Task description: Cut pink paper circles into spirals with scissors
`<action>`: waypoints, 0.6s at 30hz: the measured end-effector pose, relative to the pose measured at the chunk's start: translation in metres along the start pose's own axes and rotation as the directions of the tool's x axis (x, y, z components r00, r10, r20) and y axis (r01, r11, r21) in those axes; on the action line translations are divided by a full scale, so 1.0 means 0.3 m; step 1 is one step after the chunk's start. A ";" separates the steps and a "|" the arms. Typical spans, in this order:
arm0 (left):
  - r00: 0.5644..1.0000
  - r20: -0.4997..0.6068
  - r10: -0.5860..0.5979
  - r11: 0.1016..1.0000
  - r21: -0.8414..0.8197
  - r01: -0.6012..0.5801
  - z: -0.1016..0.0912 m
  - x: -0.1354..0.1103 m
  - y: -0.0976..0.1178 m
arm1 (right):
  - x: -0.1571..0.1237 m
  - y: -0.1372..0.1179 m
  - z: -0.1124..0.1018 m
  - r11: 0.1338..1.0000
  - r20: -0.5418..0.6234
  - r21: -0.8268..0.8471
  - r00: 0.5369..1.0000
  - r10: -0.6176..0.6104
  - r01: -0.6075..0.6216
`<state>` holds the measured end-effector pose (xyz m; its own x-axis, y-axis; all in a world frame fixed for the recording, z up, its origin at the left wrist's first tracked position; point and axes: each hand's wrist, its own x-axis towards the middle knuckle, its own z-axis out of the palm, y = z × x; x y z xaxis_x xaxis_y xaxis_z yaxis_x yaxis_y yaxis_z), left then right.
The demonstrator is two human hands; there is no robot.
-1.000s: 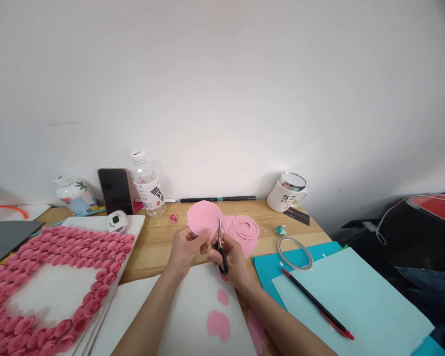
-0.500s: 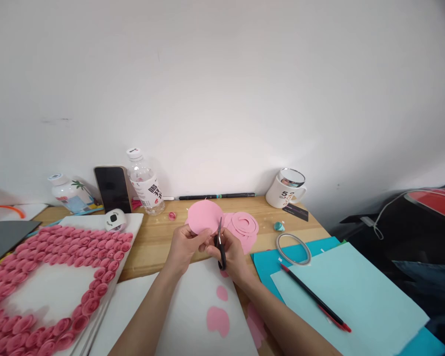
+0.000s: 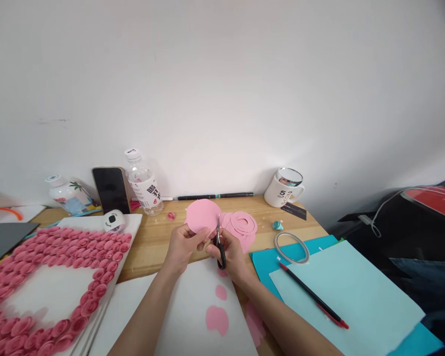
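My left hand [image 3: 185,244] pinches the lower edge of a pink paper circle [image 3: 202,215] held upright above the wooden desk [image 3: 155,242]. My right hand [image 3: 232,253] grips black-handled scissors [image 3: 219,242], whose blades bite into the circle's right edge. Just behind lies a pile of pink paper spirals [image 3: 243,225]. Pink paper scraps [image 3: 217,316] rest on the white sheet [image 3: 193,316] under my forearms.
A white board with a ring of pink paper roses [image 3: 55,267] fills the left. Behind stand a phone [image 3: 111,190], a water bottle [image 3: 143,184], a small jar [image 3: 68,194], a white mug [image 3: 285,188] and a long pen [image 3: 215,196]. At the right: blue sheets [image 3: 352,296], red pencil [image 3: 313,295], tape ring [image 3: 292,247].
The scissors have edged a little further along the pink circle's rim. My hands keep the same hold, and the view has shifted slightly.
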<state>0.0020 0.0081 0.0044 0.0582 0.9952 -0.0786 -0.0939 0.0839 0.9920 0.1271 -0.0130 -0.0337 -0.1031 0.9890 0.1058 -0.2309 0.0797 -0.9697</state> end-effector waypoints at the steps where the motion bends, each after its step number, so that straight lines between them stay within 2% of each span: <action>1: 1.000 -0.002 0.000 1.000 0.000 0.000 -0.001 0.000 0.000 | 0.000 0.002 0.000 1.000 -0.001 0.004 1.000 0.002 -0.002; 13: 1.000 0.012 0.025 1.000 0.016 -0.025 -0.008 0.000 0.009 | -0.002 -0.004 0.001 0.999 -0.029 -0.010 0.999 0.044 -0.044; 18: 1.000 0.021 0.012 1.000 -0.027 -0.011 -0.003 -0.004 0.017 | -0.003 -0.007 0.004 0.998 -0.036 -0.032 0.998 0.044 -0.045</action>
<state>0.0006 0.0075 0.0094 0.0776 0.9949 -0.0650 -0.1216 0.0741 0.9898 0.1266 -0.0143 -0.0316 -0.0784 0.9954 0.0550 -0.1953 0.0387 -0.9800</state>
